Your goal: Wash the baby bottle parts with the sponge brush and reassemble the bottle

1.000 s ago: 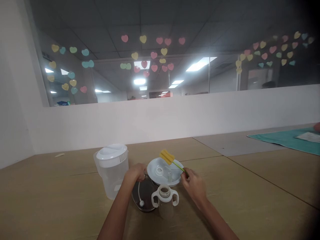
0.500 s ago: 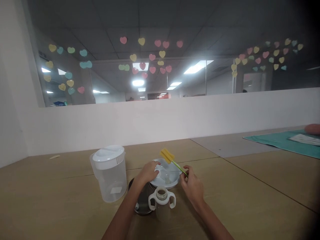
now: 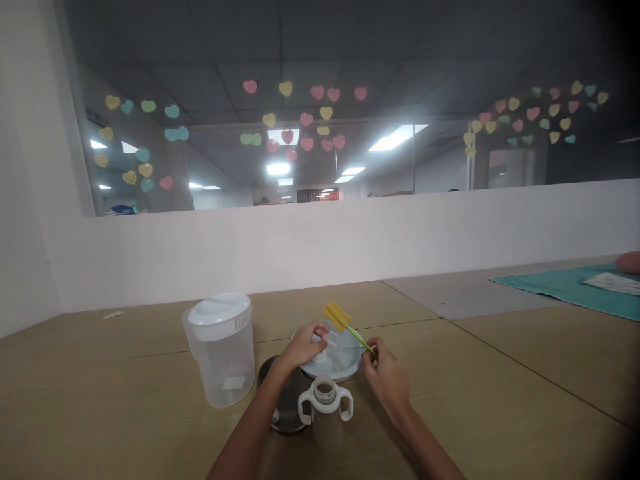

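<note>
White bowl now beneath left grip

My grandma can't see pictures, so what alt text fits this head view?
A right hand holds a yellow sponge brush over a white bowl, while the left hand reaches into the bowl. Nearby are an open two-handled bottle, a dark tray and a lidded pitcher.

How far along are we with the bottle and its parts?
Done, it seems: the bottle stands open, upright. In hand: the right hand holds the yellow sponge brush; the left hand is at a pale part over the white bowl, grip unclear. Probably left: using the sponge, which is outside the bottle, and refitting the parts. Cleanliness I can't judge.
</note>
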`<state>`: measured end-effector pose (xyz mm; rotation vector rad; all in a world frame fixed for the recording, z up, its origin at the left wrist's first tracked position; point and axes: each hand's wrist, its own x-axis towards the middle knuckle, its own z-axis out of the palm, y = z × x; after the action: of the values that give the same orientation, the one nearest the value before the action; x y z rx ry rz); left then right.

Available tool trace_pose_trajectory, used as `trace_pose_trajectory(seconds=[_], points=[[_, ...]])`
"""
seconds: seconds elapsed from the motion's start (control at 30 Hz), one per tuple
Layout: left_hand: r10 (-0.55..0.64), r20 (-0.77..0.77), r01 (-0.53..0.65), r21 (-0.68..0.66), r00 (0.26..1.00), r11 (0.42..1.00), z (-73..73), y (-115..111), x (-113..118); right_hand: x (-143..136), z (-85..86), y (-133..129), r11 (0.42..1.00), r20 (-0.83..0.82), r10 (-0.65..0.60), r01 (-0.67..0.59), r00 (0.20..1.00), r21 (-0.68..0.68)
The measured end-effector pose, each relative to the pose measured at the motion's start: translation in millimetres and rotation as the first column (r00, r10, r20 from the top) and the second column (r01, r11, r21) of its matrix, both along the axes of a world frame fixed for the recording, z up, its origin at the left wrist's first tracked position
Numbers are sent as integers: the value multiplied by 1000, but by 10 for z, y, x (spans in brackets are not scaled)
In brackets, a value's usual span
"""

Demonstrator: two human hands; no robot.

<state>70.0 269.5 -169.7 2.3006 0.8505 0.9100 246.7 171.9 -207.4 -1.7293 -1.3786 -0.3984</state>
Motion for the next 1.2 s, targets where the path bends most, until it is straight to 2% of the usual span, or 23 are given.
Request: trace_pose_trajectory(seconds=[0.1,0.17,0.23,0.3,0.37,0.43,0.5,0.6,0.77,0.87,0.97,1.03,1.1,1.2], points=[[6,178,-3,-16,984,1000,167,-74,6,-18,-9,-4,999,10,37,-37,999,-9],[12,322,-2,-31,947,1000,260,-124,2,-36,-8,-12,998,-3,64,-64,998,-7],[49,398,-55,5,916,998,330,-169,-21,-48,-3,-24,997,-18,76,-76,997,13],[105,378,-155,105,920,982,381,-205,-66,-47,3,-40,996,-14,47,-46,999,80],[155,286,-221,216,946,951,428,-235,-123,-38,12,-59,981,60,20,-31,998,192],[184,200,-235,275,962,932,480,-264,-183,-32,24,-79,956,207,35,-93,978,277],[188,154,-226,287,970,931,546,-301,-244,-32,39,-94,936,335,83,-188,939,297],[145,97,-168,301,985,939,664,-387,-353,-42,65,-110,917,389,128,-258,912,305],[-33,-44,43,268,999,962,828,-601,-527,-62,92,-141,891,441,161,-322,883,319],[-134,-52,141,156,990,978,840,-695,-508,-63,86,-166,874,499,157,-354,853,332],[-208,10,208,28,978,978,780,-689,-412,-48,68,-182,865,524,111,-342,845,367],[-164,92,170,-60,982,984,722,-620,-363,-47,59,-181,861,528,75,-322,846,394],[-34,145,53,-128,989,990,671,-519,-358,-70,58,-171,863,543,55,-313,838,396],[210,104,-204,-64,972,977,635,-379,-434,-123,60,-140,897,546,31,-264,837,354]])
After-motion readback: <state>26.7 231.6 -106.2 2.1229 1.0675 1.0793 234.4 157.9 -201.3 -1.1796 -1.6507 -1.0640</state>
